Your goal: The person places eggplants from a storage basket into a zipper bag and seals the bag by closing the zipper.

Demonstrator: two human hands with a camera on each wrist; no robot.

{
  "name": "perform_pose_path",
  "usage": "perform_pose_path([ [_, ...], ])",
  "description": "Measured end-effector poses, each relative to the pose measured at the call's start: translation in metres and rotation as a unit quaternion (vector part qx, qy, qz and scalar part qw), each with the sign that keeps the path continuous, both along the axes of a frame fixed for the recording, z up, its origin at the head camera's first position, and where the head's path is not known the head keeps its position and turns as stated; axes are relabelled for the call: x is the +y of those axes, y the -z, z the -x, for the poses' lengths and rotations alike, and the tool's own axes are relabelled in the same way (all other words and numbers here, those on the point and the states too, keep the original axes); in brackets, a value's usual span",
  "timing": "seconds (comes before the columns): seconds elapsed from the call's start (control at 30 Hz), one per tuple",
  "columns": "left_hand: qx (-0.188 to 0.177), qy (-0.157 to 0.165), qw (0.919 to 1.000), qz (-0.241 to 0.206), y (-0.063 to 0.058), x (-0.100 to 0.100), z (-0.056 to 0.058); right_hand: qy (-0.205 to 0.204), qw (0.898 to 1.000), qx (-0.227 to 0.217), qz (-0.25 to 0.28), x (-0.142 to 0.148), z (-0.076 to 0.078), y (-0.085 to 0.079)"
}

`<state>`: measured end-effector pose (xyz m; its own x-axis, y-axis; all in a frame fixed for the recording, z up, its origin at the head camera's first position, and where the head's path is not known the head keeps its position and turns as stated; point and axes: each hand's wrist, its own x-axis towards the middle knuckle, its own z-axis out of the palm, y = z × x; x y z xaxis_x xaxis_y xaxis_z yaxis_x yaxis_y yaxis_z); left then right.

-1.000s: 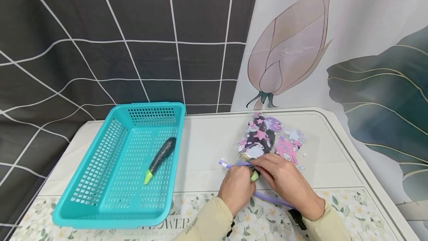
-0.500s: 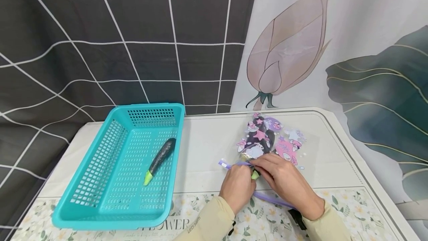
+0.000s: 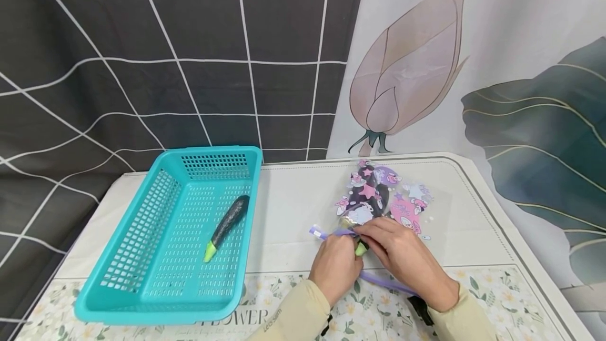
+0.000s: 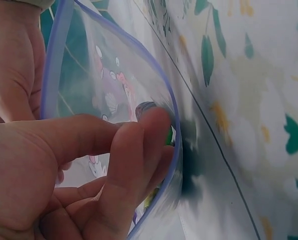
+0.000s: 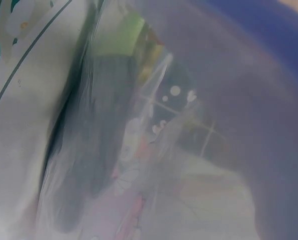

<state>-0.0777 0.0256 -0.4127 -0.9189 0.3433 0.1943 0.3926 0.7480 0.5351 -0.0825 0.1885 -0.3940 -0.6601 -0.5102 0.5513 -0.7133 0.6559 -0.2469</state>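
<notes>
A clear zip bag (image 3: pixel 409 209) with pink cartoon prints and a purple zip edge lies on the table, dark long shapes showing through it. My left hand (image 3: pixel 335 266) has curled fingers at its mouth, gripping a small eggplant by its green stem end (image 3: pixel 361 248). In the left wrist view those fingers reach inside the purple rim (image 4: pixel 174 105). Beside it, my right hand (image 3: pixel 404 254) pinches the bag's opening edge, lifting one side. An eggplant's dark body (image 5: pixel 96 125) shows through the plastic in the right wrist view.
A turquoise plastic basket (image 3: pixel 90 299) stands on the left of the table, with another small eggplant (image 3: pixel 229 222) in it. A floral table cover (image 3: pixel 497 299) lies under the hands. Dark checked cloth (image 3: pixel 213 25) and a white flower-printed curtain (image 3: pixel 416 67) hang behind the table.
</notes>
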Motion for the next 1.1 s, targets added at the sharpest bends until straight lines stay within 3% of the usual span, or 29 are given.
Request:
perform_pose_path([
  [0.7, -0.027, 0.002, 0.9996, 0.003, -0.015, -0.015, -0.009, -0.006, 1.000, 0.010, 0.009, -0.001, 0.000, 0.000],
  [0.9, -0.050, 0.000, 0.9987, 0.007, -0.020, -0.021, -0.012, 0.001, 1.000, 0.010, 0.009, -0.001, 0.000, 0.000],
  [1.1, -0.045, 0.000, 0.9990, 0.005, -0.026, -0.028, -0.014, -0.001, 1.000, 0.015, 0.012, -0.001, 0.000, 0.001],
])
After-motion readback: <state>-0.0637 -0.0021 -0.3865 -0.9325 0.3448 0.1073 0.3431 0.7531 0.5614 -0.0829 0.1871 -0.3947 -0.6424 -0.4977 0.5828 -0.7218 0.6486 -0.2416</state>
